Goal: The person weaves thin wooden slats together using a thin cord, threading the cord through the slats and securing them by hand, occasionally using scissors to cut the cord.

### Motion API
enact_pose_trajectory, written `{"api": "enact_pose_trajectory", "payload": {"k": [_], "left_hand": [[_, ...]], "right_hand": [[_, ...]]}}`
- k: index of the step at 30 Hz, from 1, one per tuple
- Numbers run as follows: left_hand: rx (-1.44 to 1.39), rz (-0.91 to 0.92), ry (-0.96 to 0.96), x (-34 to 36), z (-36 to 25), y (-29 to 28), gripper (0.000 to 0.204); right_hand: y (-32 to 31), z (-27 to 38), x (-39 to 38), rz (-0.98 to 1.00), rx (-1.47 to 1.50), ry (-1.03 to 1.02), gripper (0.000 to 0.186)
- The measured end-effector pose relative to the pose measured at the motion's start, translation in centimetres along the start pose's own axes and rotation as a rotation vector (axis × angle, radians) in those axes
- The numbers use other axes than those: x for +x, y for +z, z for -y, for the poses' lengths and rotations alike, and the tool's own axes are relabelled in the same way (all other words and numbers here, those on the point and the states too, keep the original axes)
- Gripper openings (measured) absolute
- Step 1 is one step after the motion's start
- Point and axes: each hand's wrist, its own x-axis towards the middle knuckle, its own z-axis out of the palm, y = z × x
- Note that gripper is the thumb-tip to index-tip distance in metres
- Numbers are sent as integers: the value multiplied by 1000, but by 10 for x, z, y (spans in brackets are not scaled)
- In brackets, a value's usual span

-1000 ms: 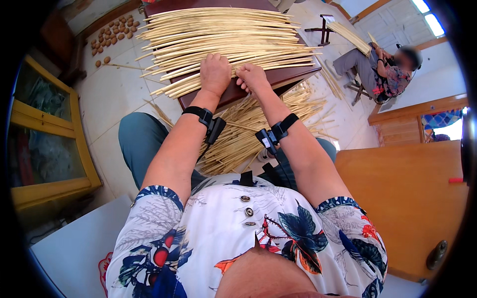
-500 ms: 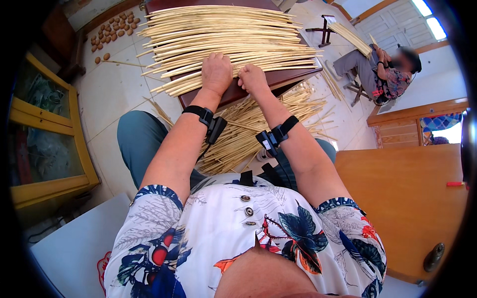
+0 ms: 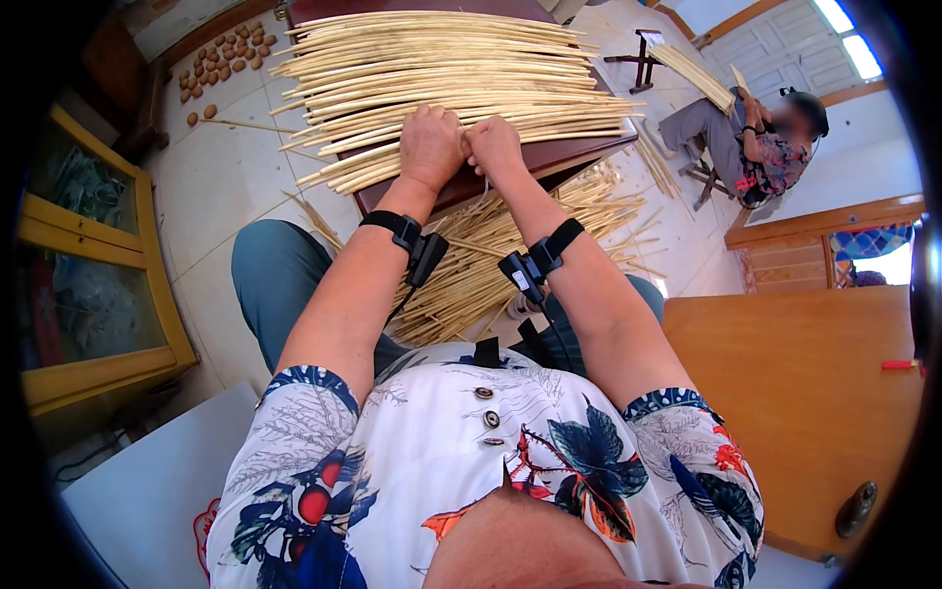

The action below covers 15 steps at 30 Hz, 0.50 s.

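A row of long, pale, peeled stalks (image 3: 442, 59) lies side by side across a dark red table (image 3: 608, 145), forming a mat-like layer. At its near edge my left hand (image 3: 432, 147) is closed over the nearest stalks, its fingertips hidden. Right beside it, nearly touching, my right hand (image 3: 495, 145) is closed in a pinch. A thin light string (image 3: 484, 185) hangs below the right hand's fingers. What lies between the two hands is mostly covered by them.
More stalks (image 3: 461, 265) lie in a loose heap under the table. A person (image 3: 775, 147) sits at the far right with stalks on the lap. Several round brown things (image 3: 226, 59) lie on the floor at far left. A yellow glass-fronted cabinet (image 3: 147, 265) stands left.
My right hand has moved slightly left, closer to my left hand. The string below it now shows. My left hand has barely shifted.
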Motion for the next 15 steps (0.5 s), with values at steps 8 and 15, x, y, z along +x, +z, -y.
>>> {"api": "enact_pose_trajectory", "payload": {"k": [8,15], "left_hand": [[-72,-72,6,0,-1,-2,4],[-85,-119,-15,0,0,0,6]], "right_hand": [[-8,10,8,161,11,62,14],[-28,10,11,-276,-750,-543,12]]}}
